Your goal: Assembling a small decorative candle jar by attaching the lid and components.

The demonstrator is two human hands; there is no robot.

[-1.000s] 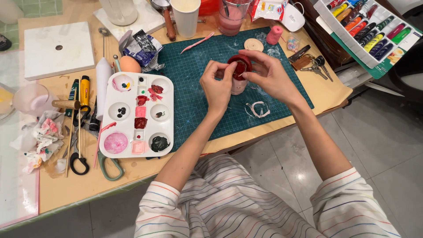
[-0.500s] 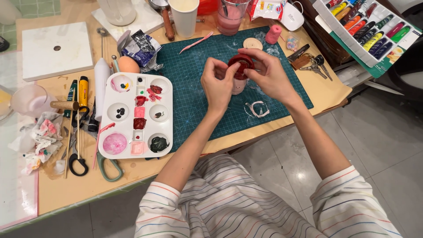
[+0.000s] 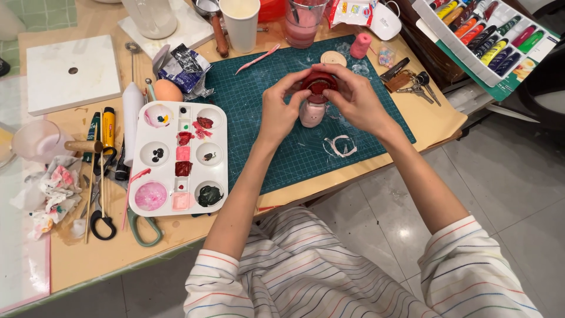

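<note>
A small red clay piece [image 3: 318, 86] is pinched between the left hand [image 3: 281, 112] and right hand [image 3: 355, 100], above a pink figurine [image 3: 311, 113] on the green cutting mat [image 3: 259, 123], right of the paint palette [image 3: 178, 158].

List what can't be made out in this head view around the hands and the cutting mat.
- Small red-topped, pale pink figure: both hands wrap it, so its front and full shape stay hidden.
- Left hand and right hand: the fingertips' contact points are covered by the figure's red top.
- Tall pink-stained glass cup: its rim is cut off by the top edge.
- White curled scrap on the green cutting mat: too small to identify.
</note>
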